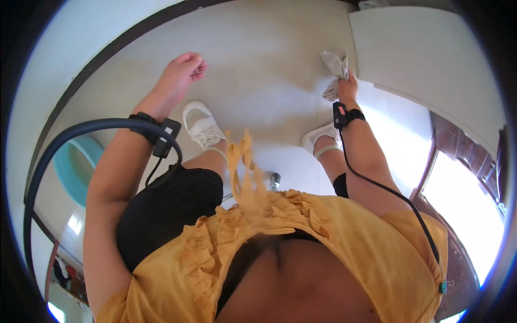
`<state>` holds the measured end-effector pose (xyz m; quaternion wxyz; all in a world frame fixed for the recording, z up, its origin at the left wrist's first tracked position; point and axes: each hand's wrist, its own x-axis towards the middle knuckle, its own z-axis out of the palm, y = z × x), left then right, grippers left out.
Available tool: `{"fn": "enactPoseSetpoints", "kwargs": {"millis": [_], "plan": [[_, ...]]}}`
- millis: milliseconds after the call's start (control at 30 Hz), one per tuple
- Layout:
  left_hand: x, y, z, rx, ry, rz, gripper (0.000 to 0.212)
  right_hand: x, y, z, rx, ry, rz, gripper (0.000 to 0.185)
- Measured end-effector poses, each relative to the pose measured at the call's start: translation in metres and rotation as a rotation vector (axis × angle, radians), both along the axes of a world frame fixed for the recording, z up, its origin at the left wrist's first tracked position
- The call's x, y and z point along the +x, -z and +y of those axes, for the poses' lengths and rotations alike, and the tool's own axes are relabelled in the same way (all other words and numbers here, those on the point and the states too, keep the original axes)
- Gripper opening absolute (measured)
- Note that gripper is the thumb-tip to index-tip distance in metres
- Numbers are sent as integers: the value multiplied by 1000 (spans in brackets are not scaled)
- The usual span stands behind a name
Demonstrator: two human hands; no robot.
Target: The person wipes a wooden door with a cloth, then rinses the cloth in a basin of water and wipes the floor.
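Note:
A crumpled, pale grey cloth [336,64] is gripped in my right hand [348,88], its ends sticking out above and beside the fingers. That hand is low over the floor, close to the edge of a white panel. My left hand [183,72] hangs above the floor on the other side, fingers curled in with the thumb against them. I make out no object in it, though the inside of the curl is hidden. Below the hands is the smooth light floor [258,80].
A teal plastic basin [62,173] stands left of my left arm. The white panel [424,60] borders the right side. A dark baseboard [105,48] runs along the left wall. My white shoes [202,125] are apart on the floor. Cables run from both wrist devices.

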<state>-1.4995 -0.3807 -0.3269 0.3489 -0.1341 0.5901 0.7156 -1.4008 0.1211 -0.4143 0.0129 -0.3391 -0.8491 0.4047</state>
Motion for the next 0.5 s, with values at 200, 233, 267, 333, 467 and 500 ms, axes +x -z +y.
{"fn": "enactPoseSetpoints", "kwargs": {"millis": [200,233,267,333,467,500], "plan": [[5,4,18,-58,-20,-33,14,53,32,-24,803,-504,-896,51],[8,5,19,-60,-31,-46,15,50,13,-68,908,-738,-1075,50],[9,6,22,-59,-29,-47,15,46,6,-108,949,-902,-1142,49],[4,7,33,3,-39,-32,15,54,42,-158,1048,-911,-992,49],[-5,5,27,-53,-4,-35,15,31,45,-252,296,-419,-182,58],[-5,6,17,-68,-9,-39,15,11,24,-268,30,-393,-176,60]]}}
